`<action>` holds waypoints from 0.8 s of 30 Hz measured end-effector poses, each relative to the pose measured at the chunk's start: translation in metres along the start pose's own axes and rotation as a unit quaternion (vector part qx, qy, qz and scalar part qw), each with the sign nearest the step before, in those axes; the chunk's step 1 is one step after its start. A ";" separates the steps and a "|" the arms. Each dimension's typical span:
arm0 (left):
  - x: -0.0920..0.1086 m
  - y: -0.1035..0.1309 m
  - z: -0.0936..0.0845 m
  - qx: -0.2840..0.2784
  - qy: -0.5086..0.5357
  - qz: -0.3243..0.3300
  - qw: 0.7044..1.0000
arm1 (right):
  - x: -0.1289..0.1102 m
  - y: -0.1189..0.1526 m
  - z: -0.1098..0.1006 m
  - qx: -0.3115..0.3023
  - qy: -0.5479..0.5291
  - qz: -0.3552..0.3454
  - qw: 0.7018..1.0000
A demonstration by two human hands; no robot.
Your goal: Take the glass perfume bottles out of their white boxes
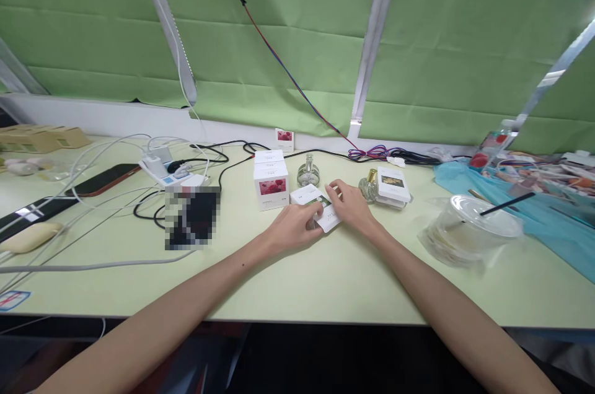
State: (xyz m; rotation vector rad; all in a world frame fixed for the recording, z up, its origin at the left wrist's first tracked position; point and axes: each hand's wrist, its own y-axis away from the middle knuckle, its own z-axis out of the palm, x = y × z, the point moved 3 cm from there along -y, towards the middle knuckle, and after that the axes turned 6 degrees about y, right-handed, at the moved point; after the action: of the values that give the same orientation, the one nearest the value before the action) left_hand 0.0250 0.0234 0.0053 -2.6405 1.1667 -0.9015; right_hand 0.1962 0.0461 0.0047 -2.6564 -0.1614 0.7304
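Observation:
A white printed card [331, 219] with a dark green picture lies tilted between my hands, just above the table; it could be a flattened carton, I cannot tell. My left hand [294, 228] grips its left and near side, fingers bent over the picture. At the card's right edge, my right hand [352, 207] has its fingers curled and closed on it. Behind the card stands a clear glass bottle [308, 172]. White boxes with a pink flower picture [273, 189] stand left of it. Right of my right hand are a gold-capped glass bottle [368, 186] and white packs with a dark picture [393, 184].
A bagged drink cup [474, 227] with a black straw stands at right, by a blue plastic sheet [548, 211] under clutter. Cables and a power strip [174, 176] spread at left, near phones [105, 178]. A small flower card [284, 139] leans at the back wall.

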 end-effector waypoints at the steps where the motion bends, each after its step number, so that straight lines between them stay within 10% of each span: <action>1: 0.002 0.001 0.000 -0.002 -0.001 0.005 1.000 | 0.001 0.000 0.000 -0.001 0.000 -0.001 1.000; 24: 0.015 0.007 0.006 -0.066 -0.003 0.103 0.992 | 0.006 -0.003 0.001 0.016 0.048 0.006 0.999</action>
State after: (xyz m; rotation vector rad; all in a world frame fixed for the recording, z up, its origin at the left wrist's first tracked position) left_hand 0.0322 0.0067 0.0050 -2.5548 1.5132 -0.8039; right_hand 0.2007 0.0505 0.0022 -2.6575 -0.1082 0.6030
